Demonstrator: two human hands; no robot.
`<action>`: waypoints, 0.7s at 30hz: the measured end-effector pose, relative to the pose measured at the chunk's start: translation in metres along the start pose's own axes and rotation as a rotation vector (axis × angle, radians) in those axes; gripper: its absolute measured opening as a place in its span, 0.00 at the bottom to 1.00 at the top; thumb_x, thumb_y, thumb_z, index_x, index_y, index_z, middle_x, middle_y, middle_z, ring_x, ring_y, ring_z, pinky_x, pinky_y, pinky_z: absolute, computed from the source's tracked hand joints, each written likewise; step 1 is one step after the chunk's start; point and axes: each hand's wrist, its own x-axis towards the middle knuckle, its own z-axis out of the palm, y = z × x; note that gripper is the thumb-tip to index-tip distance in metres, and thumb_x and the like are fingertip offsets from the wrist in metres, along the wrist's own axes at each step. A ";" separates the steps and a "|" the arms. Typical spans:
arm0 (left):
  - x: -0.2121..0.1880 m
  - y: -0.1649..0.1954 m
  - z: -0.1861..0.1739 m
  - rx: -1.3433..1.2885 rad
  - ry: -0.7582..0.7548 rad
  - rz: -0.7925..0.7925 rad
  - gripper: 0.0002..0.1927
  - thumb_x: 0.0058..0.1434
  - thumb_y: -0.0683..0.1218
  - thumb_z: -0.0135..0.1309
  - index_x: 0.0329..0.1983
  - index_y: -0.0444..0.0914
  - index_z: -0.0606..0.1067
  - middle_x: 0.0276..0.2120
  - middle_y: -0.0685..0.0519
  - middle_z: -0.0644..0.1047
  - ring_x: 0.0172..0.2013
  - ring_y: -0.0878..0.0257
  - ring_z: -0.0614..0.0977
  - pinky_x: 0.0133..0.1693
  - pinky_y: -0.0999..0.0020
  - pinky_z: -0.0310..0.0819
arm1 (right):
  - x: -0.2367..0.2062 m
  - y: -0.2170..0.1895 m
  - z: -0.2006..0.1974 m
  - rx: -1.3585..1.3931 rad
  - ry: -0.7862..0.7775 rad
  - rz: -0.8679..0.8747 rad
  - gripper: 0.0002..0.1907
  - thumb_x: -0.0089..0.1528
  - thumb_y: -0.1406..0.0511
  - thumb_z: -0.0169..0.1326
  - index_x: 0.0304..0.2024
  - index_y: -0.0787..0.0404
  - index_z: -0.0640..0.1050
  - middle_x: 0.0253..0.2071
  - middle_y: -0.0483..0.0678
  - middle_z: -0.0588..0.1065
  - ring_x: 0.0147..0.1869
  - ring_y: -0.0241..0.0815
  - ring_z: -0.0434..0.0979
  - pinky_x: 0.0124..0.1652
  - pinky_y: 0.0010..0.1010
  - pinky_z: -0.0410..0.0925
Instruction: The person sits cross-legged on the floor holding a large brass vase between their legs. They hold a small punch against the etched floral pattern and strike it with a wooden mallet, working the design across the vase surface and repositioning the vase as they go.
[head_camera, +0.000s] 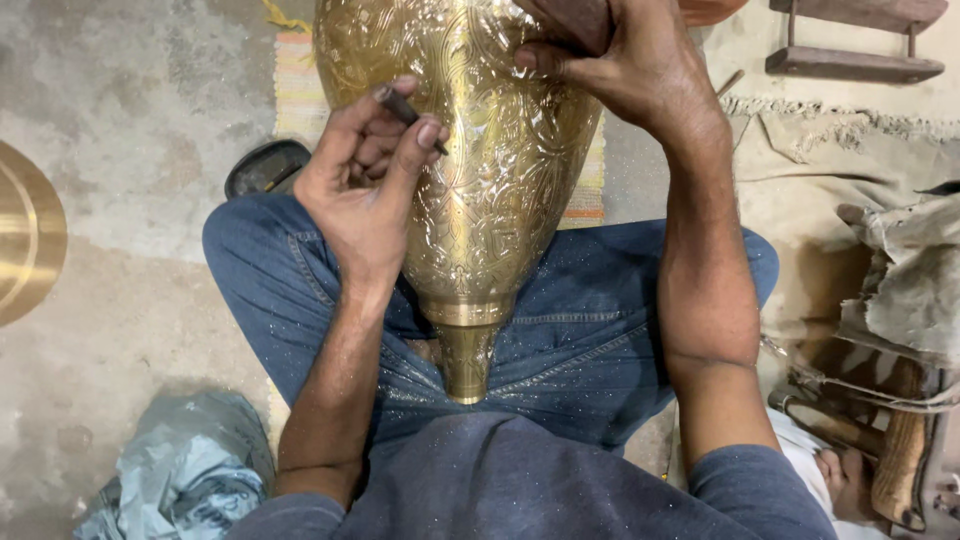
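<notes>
A person sits cross-legged on a concrete floor (130, 140) with a large engraved brass vessel (480, 170) laid across the lap, its narrow neck (467, 355) pointing back toward the body and wedged between blue-jeaned thighs, a position that appears to steady the rounded metal against rolling. The left hand (365, 190) pinches a slim dark chisel (410, 115) between thumb and fingers, the grip closed firmly on the tool and its tip set at a slant against the patterned brass surface, the heel of the hand resting near the vessel's flank as if for control. The right hand (625, 65) comes in from above, its fingers wrapped tight around a dark reddish wooden object (580, 20), most of it cut off by the frame's top edge so its kind cannot be told; it sits just above the chisel's head. Fine glittering specks dust the jeans and shirt. A striped woven mat (300, 90) lies beneath the vessel, a dark shallow dish (265, 165) just beside the left knee, and a brass disc (25, 235) at the far left edge. Crumpled grey plastic (185, 475) sits by the left elbow, while worn cloth (900, 280) and wooden-handled tools (895, 450) lie near the right.
</notes>
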 end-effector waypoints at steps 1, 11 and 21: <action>0.002 -0.001 0.000 0.019 0.001 -0.010 0.17 0.72 0.35 0.63 0.62 0.32 0.75 0.41 0.48 0.85 0.37 0.68 0.87 0.39 0.78 0.84 | 0.001 0.000 0.000 0.001 0.000 0.036 0.30 0.61 0.54 0.76 0.51 0.69 0.79 0.42 0.55 0.81 0.45 0.45 0.82 0.42 0.37 0.73; 0.019 -0.019 0.007 0.311 -0.233 0.101 0.15 0.69 0.43 0.66 0.57 0.38 0.79 0.44 0.48 0.85 0.41 0.62 0.90 0.41 0.70 0.91 | -0.004 -0.001 0.003 -0.094 0.054 -0.069 0.26 0.63 0.56 0.71 0.51 0.69 0.78 0.39 0.55 0.80 0.41 0.47 0.82 0.39 0.39 0.73; 0.018 -0.021 0.002 0.352 -0.289 0.156 0.15 0.70 0.43 0.66 0.57 0.38 0.78 0.46 0.48 0.84 0.43 0.62 0.89 0.44 0.69 0.91 | -0.025 -0.031 -0.019 -0.506 0.236 -0.408 0.22 0.60 0.69 0.70 0.52 0.68 0.75 0.41 0.55 0.75 0.44 0.53 0.74 0.44 0.44 0.66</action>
